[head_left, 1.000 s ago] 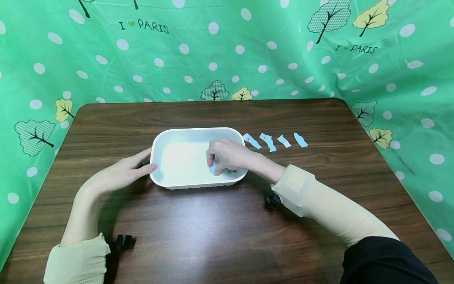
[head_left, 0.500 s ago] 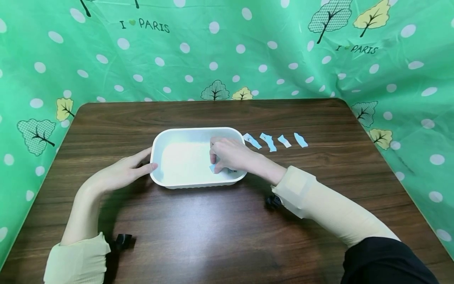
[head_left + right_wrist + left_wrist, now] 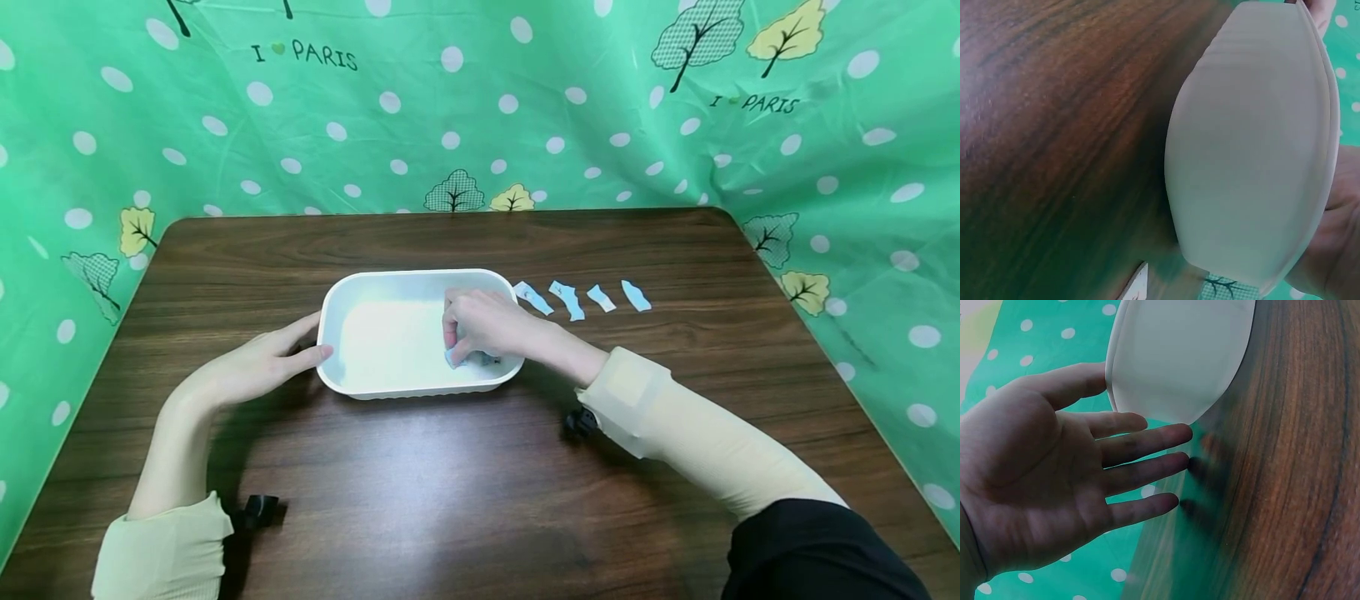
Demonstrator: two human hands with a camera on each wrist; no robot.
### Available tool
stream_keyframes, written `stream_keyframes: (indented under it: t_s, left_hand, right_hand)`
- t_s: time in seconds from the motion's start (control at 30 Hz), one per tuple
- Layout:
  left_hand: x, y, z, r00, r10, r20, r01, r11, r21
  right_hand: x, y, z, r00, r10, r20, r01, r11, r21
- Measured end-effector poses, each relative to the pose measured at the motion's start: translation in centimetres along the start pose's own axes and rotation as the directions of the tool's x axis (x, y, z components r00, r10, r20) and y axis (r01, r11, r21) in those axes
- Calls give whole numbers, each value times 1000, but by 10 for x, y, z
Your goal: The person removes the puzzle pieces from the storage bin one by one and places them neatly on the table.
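A white oval-ended plastic tray (image 3: 381, 342) sits on the table. My left hand (image 3: 258, 367) touches its left end with thumb and forefinger. In the left wrist view the fingers (image 3: 1147, 464) of that hand are fairly straight and spread beside the tray (image 3: 1182, 356). My right hand (image 3: 487, 323) reaches over the tray's right end, fingers bent down, pinching a light blue scrap of paper (image 3: 451, 358). More scrap with dark marks shows under this hand, largely hidden. In the right wrist view the tray wall (image 3: 1247, 144) covers the fingertips.
Several torn light blue paper scraps (image 3: 566, 300) lie in a row right of the tray, the closest by its rim. The table (image 3: 420, 492) is dark wood-grained. A green dotted cloth (image 3: 420, 100) hangs behind it and along the sides.
My right hand shifts very slightly within the tray, and less of the pinched paper scrap shows now. My left hand keeps its place on the tray's end.
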State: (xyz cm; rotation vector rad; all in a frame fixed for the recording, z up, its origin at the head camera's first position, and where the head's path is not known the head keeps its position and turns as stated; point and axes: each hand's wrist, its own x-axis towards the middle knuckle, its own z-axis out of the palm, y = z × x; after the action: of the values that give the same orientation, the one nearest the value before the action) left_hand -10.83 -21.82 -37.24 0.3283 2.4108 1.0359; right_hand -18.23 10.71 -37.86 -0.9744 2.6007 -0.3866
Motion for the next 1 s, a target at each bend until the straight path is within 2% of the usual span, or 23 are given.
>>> stream_keyframes:
  t_s: [0.2,0.3,0.47,0.7,0.87,1.0]
  left_hand:
    - [0,1,2,1000,-12,6,12,1000,-2]
    - [-1,1,3,1000,-15,6,15,1000,1]
    - [-2,1,4,1000,-17,3,17,1000,-3]
    - [-3,1,5,1000,-20,0,20,1000,1]
    - [-2,-1,5,1000,-19,0,19,1000,3]
    - [-2,-1,5,1000,-17,10,17,1000,-16]
  right_hand:
    - [-2,1,-6,1000,0,1,0,999,45]
    - [-6,1,-13,1000,-5,-21,6,997,83]
    - [-15,6,-29,997,36,-69,-27,993,119]
    - [-30,27,-54,989,53,-138,-23,977,212]
    - [-47,47,-69,980,94,-176,-42,959,279]
    - [-61,64,-77,971,136,-197,-75,954,290]
